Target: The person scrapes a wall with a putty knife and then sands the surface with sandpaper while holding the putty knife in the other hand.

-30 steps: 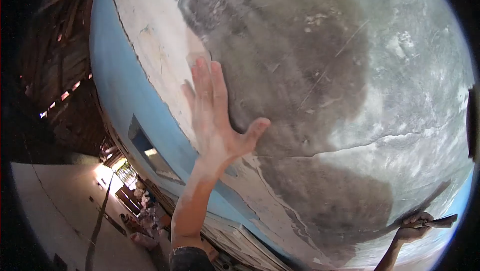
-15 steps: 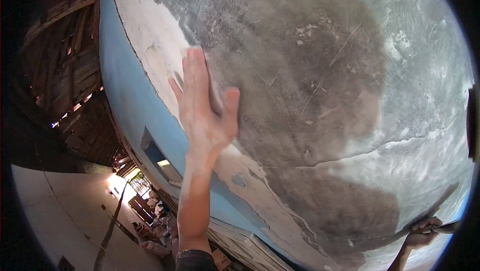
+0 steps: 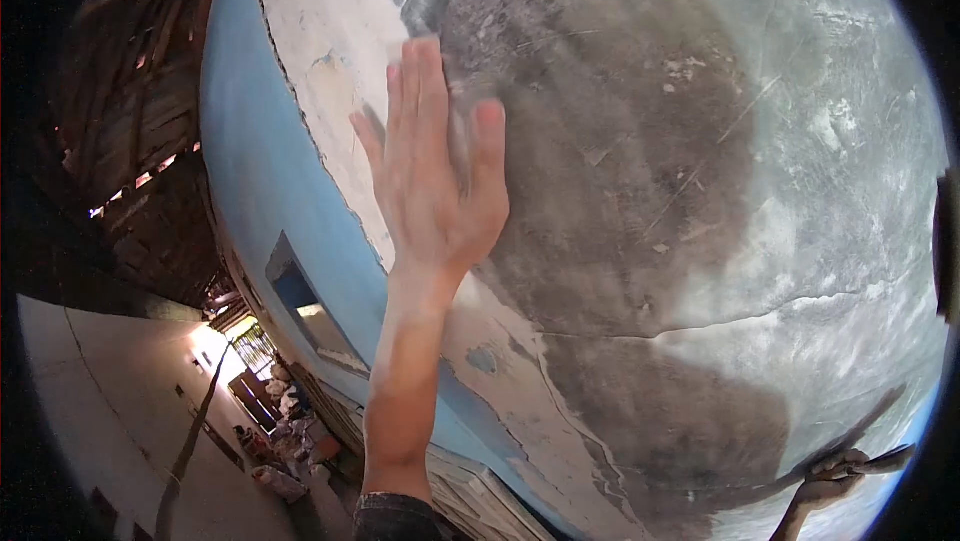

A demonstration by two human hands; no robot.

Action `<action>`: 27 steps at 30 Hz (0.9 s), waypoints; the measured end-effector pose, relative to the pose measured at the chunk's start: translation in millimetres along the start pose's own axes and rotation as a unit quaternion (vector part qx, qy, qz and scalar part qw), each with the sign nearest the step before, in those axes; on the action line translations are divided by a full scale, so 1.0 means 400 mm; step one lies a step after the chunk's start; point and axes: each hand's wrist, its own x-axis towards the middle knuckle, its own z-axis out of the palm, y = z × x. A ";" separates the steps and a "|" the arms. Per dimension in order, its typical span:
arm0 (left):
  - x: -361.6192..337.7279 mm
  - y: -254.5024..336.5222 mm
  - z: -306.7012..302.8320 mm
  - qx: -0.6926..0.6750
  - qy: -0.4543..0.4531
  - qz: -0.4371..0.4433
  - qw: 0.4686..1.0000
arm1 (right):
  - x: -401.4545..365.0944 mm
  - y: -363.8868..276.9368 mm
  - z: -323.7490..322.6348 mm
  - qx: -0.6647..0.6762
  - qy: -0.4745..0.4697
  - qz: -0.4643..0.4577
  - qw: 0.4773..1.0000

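My left hand (image 3: 440,171) reaches up with its fingers stretched out, palm toward the wall, over the border between pale plaster (image 3: 335,71) and bare grey plaster (image 3: 610,141). Nothing is held in it. Down at the lower right, my right hand (image 3: 832,486) is closed around a narrow dark tool with a tapering end (image 3: 888,460), close to the wall. Its exact kind is hard to make out. A long dark shadow falls on the wall beside that hand. Large damp-looking dark patches cover the middle of the grey surface.
A crack (image 3: 740,321) runs across the grey plaster. Left of it are blue-painted wall (image 3: 240,141) and a small recessed opening (image 3: 310,306). Wooden roof boards (image 3: 130,121) hang overhead. Piled goods (image 3: 290,441) lie along a bright passage, beside a pale wall (image 3: 90,411).
My left hand has moved up and slightly right in view, still flat with fingers out. My right hand keeps its hold on the tool and sits slightly lower. The view has shifted slightly.
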 end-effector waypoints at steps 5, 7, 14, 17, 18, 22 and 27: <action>-0.096 0.048 0.017 -0.041 0.044 -0.009 0.998 | -0.015 -0.012 0.020 -0.050 0.006 -0.042 0.998; -0.105 0.052 0.004 0.011 0.023 -0.010 1.000 | -0.013 -0.017 0.017 -0.033 0.004 -0.009 0.999; 0.026 0.001 -0.021 0.097 0.018 -0.033 0.995 | -0.006 -0.004 0.014 -0.025 -0.002 -0.039 0.999; -0.056 0.037 -0.018 0.075 0.004 -0.041 0.996 | -0.005 -0.009 0.013 -0.019 -0.009 -0.026 0.999; -0.073 0.039 -0.017 0.066 0.002 -0.031 0.997 | -0.007 -0.010 0.019 -0.022 0.005 -0.021 1.000; -0.055 0.022 -0.030 0.069 -0.013 -0.007 0.998 | 0.023 0.022 -0.002 0.004 -0.031 -0.033 0.999; -0.019 -0.018 -0.002 -0.020 -0.023 -0.013 0.999 | 0.016 0.009 0.010 -0.028 -0.016 -0.054 0.998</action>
